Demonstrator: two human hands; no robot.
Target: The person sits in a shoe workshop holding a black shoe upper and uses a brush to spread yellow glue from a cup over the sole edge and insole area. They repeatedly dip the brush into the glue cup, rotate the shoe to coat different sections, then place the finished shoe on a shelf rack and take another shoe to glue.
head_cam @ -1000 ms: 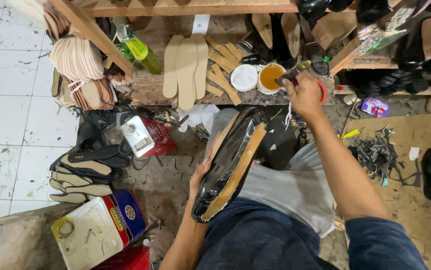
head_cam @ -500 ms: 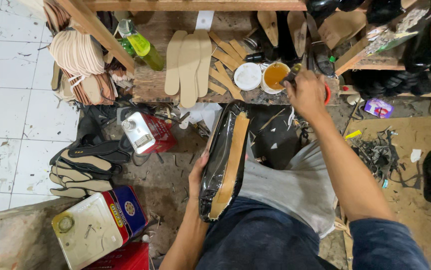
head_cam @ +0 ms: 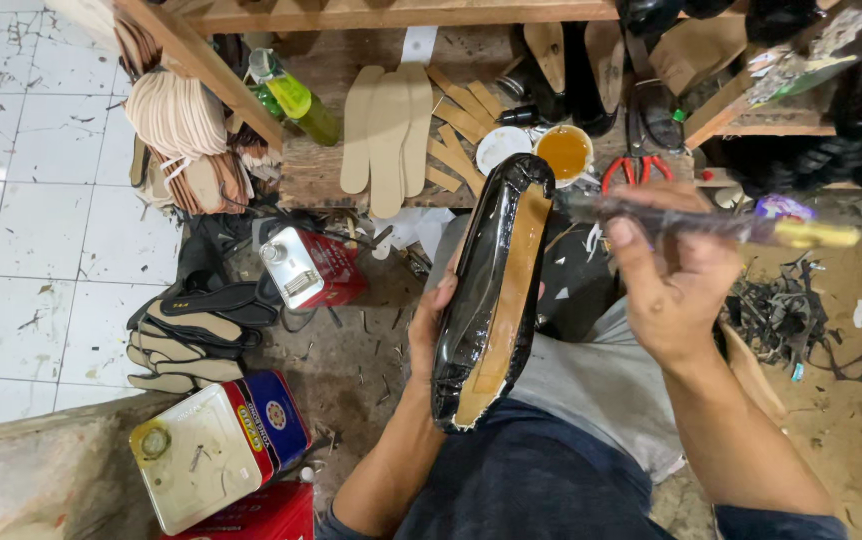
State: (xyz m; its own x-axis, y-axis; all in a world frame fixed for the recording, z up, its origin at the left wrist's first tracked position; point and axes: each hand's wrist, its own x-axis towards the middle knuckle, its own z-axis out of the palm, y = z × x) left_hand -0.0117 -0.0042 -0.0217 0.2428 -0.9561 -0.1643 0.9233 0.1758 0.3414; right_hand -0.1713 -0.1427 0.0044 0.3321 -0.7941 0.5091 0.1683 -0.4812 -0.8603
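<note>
— Left hand (head_cam: 438,322)?
— Wrapped round the side of a black shoe upper on its last (head_cam: 496,290), fingers behind, thumb edge showing; sole side turned up, tan insole board (head_cam: 507,300) bare along the middle. Heel end resting on the lap, toe pointing away toward the bench.

— Right hand (head_cam: 673,285)?
— Closed on a glue brush (head_cam: 711,225), held level just right of the shoe's toe, not touching it. Yellowish handle end sticking out to the right; bristle end blurred, hard to make out.

— Handling of the shoe?
— Probably stiff through the middle because of the last inside, fairly light, but glossy and likely slippery on the black outside. Best gripped at the waist, as now, clear of the tan board. Folded edges likely soft, easy to crease.

— Beyond the hands?
— Just past the toe, a small pot of amber glue (head_cam: 564,153) and a white lid (head_cam: 502,148) on the wooden bench (head_cam: 301,185); red-handled scissors (head_cam: 634,170) right of the pot. Pale insole cutouts (head_cam: 388,135) further left, then a green bottle (head_cam: 296,100).

— Further out?
— Left of the left hand, a red and silver can (head_cam: 306,268); below it a stack of soles (head_cam: 191,335) on the floor, and a square tin (head_cam: 213,450) nearest the knee. Right of the right hand, dark scraps (head_cam: 781,310).
</note>
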